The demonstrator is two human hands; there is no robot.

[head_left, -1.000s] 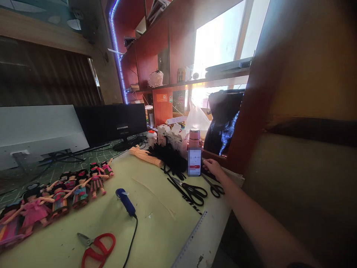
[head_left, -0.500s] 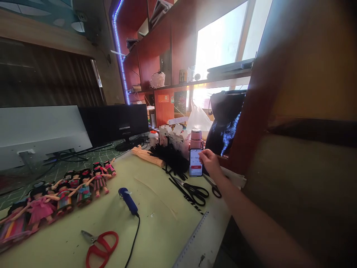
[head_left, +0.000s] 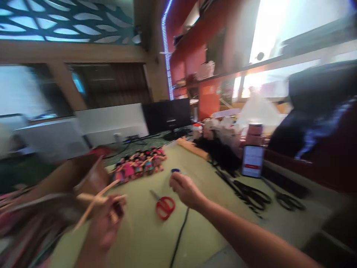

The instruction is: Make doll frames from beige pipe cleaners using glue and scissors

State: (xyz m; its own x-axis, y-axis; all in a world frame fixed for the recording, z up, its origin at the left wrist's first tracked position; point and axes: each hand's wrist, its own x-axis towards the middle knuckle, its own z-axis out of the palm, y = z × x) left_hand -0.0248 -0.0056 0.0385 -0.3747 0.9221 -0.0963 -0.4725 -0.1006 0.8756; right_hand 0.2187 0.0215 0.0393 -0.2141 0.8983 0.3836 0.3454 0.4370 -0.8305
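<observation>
My left hand, lower left and blurred, is closed around a bare doll body. It is made of pale tan strips crossed over each other, with a dark patch by my fingers. My right hand is closed over a blue corded tool, which looks like a small heat gun. Only its blue end shows past my knuckles, and its black cord runs down from below the hand. Red-handled scissors lie on the table just left of my right hand.
Several finished dolls lie in rows at the back left. A cardboard box stands at the left. Black yarn, a tan bundle, black-handled scissors, another pair of scissors and an upright phone are at the right.
My right hand has left the phone and moved left to the blue heat gun. My left hand has come into view with the doll body. The view has swung left.
</observation>
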